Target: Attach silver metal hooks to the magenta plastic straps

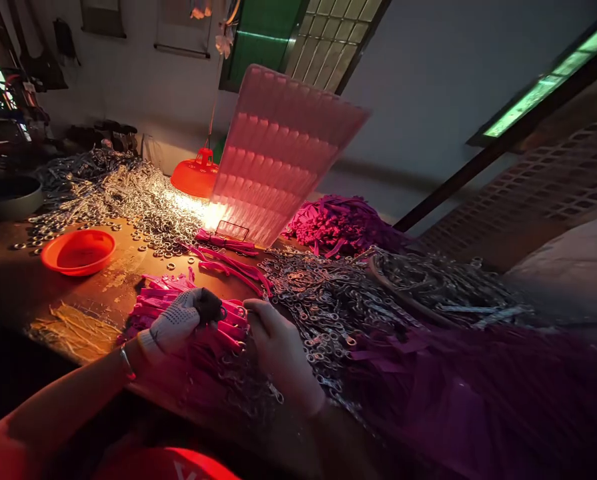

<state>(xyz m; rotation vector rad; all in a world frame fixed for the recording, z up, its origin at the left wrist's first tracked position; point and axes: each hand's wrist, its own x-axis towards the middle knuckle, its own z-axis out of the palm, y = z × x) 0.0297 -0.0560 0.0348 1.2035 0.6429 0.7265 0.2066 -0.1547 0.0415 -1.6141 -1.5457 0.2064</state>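
My left hand (181,320) wears a white dotted glove with dark fingertips. Its fingers are closed on a small metal ring (223,312) that shows at their tips. Close beside it, my right hand (277,343) is pinched, thumb against forefinger; what it holds is too small to make out. Under and behind both hands lie pink straps (153,301), several with metal fittings at their ends. Loose metal clasps (323,333) are heaped just right of my right hand.
A red bowl (78,253) and a pile of metal rings (163,223) stand left, by a red lamp (195,175). A tilted translucent panel (283,153) rises behind. Orange strips (73,333) lie at the left edge; purple straps (343,223) are piled behind, more (468,393) at right.
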